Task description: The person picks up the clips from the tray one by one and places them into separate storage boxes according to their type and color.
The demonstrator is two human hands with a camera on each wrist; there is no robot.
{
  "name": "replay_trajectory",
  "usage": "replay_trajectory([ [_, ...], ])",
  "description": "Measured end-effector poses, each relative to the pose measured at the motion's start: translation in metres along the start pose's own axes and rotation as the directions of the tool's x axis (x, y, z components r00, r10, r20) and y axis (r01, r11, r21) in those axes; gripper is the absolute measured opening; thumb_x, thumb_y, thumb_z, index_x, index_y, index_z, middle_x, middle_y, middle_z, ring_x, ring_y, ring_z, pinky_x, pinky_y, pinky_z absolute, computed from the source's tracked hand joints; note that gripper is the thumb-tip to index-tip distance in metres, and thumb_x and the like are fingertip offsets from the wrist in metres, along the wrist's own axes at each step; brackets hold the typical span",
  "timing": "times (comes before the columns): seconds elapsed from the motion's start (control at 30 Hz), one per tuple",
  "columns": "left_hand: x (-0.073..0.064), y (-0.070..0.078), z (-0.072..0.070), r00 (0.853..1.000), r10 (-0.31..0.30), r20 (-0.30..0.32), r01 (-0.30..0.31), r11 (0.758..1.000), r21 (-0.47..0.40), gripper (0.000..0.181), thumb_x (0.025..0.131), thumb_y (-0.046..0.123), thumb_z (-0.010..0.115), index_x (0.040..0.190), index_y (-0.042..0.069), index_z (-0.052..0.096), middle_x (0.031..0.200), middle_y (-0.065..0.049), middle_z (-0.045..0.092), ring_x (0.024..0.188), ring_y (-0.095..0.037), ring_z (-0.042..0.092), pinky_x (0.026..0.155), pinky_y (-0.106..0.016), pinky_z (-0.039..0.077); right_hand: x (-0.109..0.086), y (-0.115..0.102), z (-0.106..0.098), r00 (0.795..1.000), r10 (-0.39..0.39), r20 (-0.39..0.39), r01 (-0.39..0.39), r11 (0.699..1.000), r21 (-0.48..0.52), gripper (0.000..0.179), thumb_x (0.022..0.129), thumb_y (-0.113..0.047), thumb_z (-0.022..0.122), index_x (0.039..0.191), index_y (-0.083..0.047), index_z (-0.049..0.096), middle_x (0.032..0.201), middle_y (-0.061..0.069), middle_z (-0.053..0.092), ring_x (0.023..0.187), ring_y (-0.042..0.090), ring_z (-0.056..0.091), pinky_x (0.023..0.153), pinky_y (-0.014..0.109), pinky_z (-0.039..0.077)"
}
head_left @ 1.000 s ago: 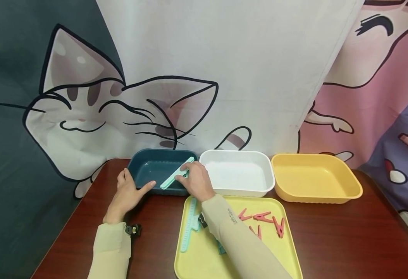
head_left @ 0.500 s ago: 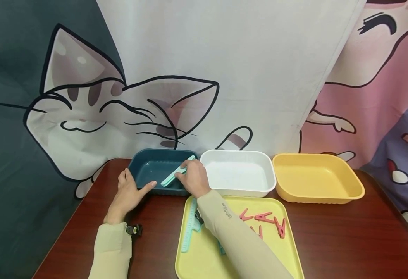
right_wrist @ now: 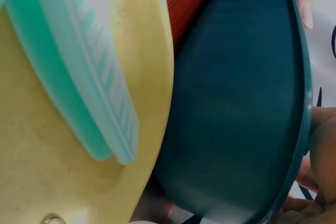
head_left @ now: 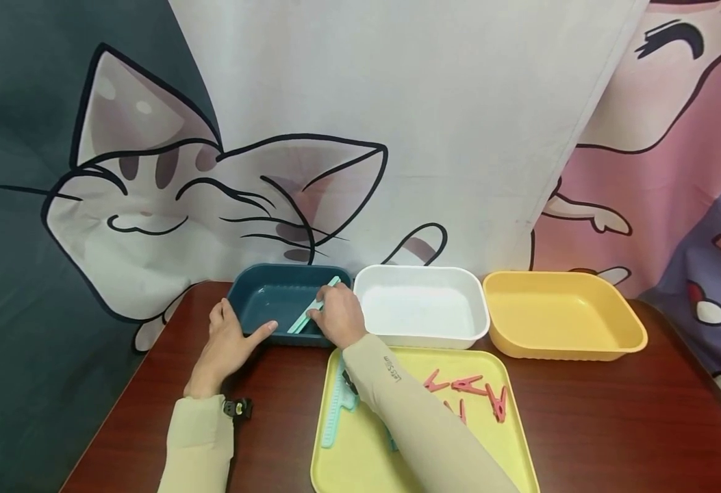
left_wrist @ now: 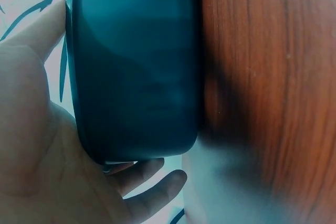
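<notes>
At the corner of the dark blue bin (head_left: pixel 261 291) my left hand (head_left: pixel 227 349) holds on, thumb along the front rim and fingers round the left end. The left wrist view shows this hand (left_wrist: pixel 42 145) with fingertips past the bin's end wall. My right hand (head_left: pixel 340 316) pinches a long mint-green bag clip (head_left: pixel 303 318), which slants inside the bin. A similar mint bag clip (head_left: pixel 334 411) lies on the yellow tray (head_left: pixel 348 472); it looms close in the right wrist view as a ribbed clip (right_wrist: pixel 89 66). The right forearm hides part of the tray.
A white bin (head_left: pixel 422 308) and a yellow bin (head_left: pixel 560 318) stand in a row right of the blue one. Several pink clothespins (head_left: pixel 470 385) lie on the tray's right side. A teal piece (head_left: pixel 391 439) shows beside the sleeve. Behind hangs a cat-print cloth (head_left: pixel 144 205).
My right hand has moved slightly left and down with the mint bag clip, which now sits lower in the blue bin at a steeper slant. The left hand has stayed in place.
</notes>
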State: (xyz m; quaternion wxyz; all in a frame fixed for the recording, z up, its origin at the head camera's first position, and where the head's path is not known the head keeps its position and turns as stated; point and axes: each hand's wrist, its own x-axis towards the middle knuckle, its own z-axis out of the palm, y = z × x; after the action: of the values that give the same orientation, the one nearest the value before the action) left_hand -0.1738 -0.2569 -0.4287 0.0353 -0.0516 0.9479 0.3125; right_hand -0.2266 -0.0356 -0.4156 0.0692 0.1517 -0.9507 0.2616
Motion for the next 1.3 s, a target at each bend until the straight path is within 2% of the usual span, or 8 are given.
replay_trajectory([
  [0.53,-0.002,0.001,0.001,1.000,-0.007,0.012,0.007,1.000,0.004,0.128,0.089,0.072,0.057,0.152,-0.009,-0.021,0.160,-0.033,-0.013,0.144,-0.054,0.010,0.107,-0.070,0.030,0.004,0.000,0.004,0.998,-0.036,0.050,0.040,0.997,-0.072,0.028,0.085,-0.027,0.083,0.104,-0.008,0.077,0.097,0.005,0.073,0.093,0.019,0.065,0.080,0.030,0.056],
  [0.93,-0.002,0.001,0.001,1.000,-0.016,0.011,0.016,1.000,0.013,0.128,0.089,0.071,0.058,0.152,-0.009,-0.021,0.160,-0.034,-0.013,0.144,-0.055,0.008,0.106,-0.071,0.029,0.006,-0.002,0.010,0.996,-0.065,0.052,0.073,0.982,-0.173,0.026,0.083,-0.030,0.085,0.093,-0.008,0.077,0.084,0.005,0.071,0.083,0.020,0.068,0.072,0.031,0.058],
  [1.3,-0.001,0.001,0.001,1.000,-0.012,0.011,0.012,1.000,0.007,0.128,0.089,0.071,0.057,0.152,-0.009,-0.019,0.160,-0.033,-0.011,0.145,-0.054,0.007,0.106,-0.070,0.029,0.007,-0.007,0.011,0.996,-0.023,0.083,0.044,0.966,-0.256,0.031,0.085,-0.036,0.082,0.094,-0.006,0.078,0.089,0.007,0.073,0.083,0.022,0.070,0.074,0.034,0.058],
])
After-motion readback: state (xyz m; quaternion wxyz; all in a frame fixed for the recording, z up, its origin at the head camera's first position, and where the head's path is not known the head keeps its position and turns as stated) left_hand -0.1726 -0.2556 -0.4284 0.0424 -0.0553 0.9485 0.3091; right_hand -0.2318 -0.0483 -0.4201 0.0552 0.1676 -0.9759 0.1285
